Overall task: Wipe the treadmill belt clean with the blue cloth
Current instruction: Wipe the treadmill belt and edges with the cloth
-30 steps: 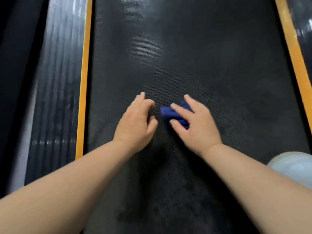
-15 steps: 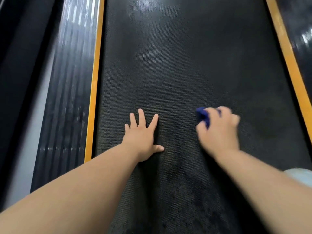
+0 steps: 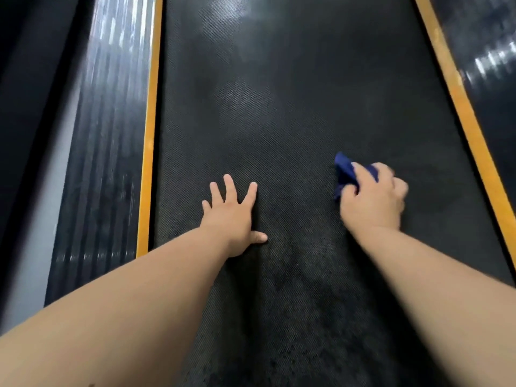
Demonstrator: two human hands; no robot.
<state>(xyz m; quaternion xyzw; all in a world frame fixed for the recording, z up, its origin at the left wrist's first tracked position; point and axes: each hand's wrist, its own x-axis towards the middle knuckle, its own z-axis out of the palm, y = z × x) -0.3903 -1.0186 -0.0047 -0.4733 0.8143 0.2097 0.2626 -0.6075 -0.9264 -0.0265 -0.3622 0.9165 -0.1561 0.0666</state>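
The black textured treadmill belt (image 3: 279, 121) fills the middle of the view. My right hand (image 3: 372, 198) presses a bunched blue cloth (image 3: 344, 170) onto the belt's right half; most of the cloth is hidden under my fingers. My left hand (image 3: 231, 216) lies flat on the belt to the left of centre, fingers spread, holding nothing. The two hands are about a hand's width apart.
An orange strip (image 3: 149, 135) borders the belt on the left, with a ribbed dark side rail (image 3: 103, 149) beyond it. Another orange strip (image 3: 458, 93) runs along the right edge beside a dark rail (image 3: 485, 51). Dull smudged patches show on the near belt (image 3: 293, 317).
My right hand has slid the blue cloth from the belt's centre to the right. My left hand has opened from a curl and flattened on the belt.
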